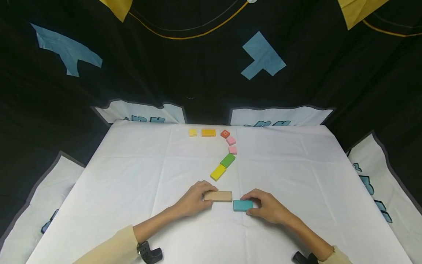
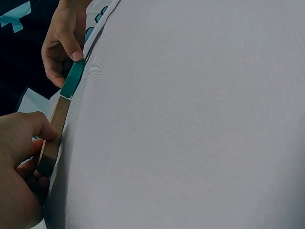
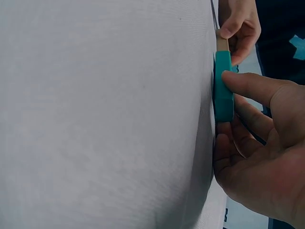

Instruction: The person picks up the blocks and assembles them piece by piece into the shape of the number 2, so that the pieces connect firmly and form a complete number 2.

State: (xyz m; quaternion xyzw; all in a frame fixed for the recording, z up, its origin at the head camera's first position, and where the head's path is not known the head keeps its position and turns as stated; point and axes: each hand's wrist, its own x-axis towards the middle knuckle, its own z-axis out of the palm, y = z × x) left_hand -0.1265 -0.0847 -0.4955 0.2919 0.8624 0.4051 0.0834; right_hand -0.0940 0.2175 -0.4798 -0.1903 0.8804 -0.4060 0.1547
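Note:
My left hand (image 1: 195, 200) pinches a tan wooden block (image 1: 221, 197) by its left end, thumb on the near side and a finger on the far side. In the right hand (image 1: 268, 207), a teal block (image 1: 243, 205) is held between thumb and fingers at its right end. The teal block lies just right of the tan one and slightly nearer to me, their ends close together. From the left wrist, the tan block (image 2: 54, 136) and teal block (image 2: 73, 80) nearly line up end to end. The right wrist view shows the thumb on the teal block (image 3: 224, 88).
Beyond the hands, a yellow block (image 1: 218, 172) and a green block (image 1: 228, 160) lie diagonally. Pink blocks (image 1: 232, 150), an orange-red block (image 1: 225, 134), an orange block (image 1: 208, 133) and a small yellow block (image 1: 192, 132) curve on toward the far edge of the white-covered table (image 1: 132, 165).

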